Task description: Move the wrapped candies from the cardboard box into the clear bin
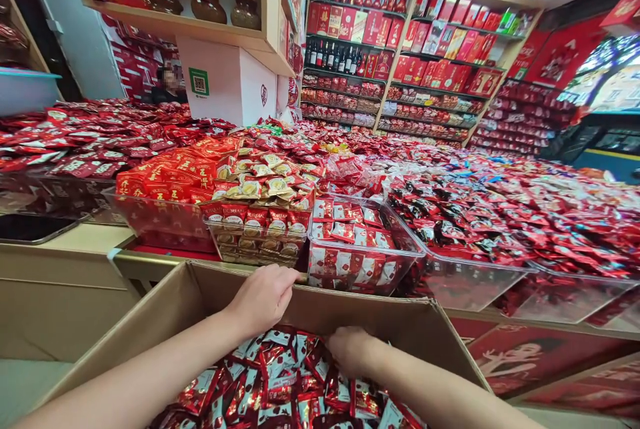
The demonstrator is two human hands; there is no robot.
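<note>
A cardboard box (165, 306) stands open in front of me, holding a heap of red and white wrapped candy packets (280, 382). My left hand (267, 292) is at the box's far rim, its fingers curled; what they grip, if anything, is hidden. Inside the box, my right hand (353, 351) reaches down at the packets near the far wall. Its fingers are bent inward, and their tips are hidden. Just beyond the rim is a clear plastic bin (400, 252) with similar packets in neat rows. Left of it, another clear bin (257, 249) holds packets of durian sweets (270, 192).
A bin of red packets (170, 176) sits at the left, with a dark phone-like slab (35, 228) on the counter (75, 262). Heaps of candies (480, 202) extend right. Behind are shelves of boxes and bottles (350, 22). A person (167, 89) is at the back left.
</note>
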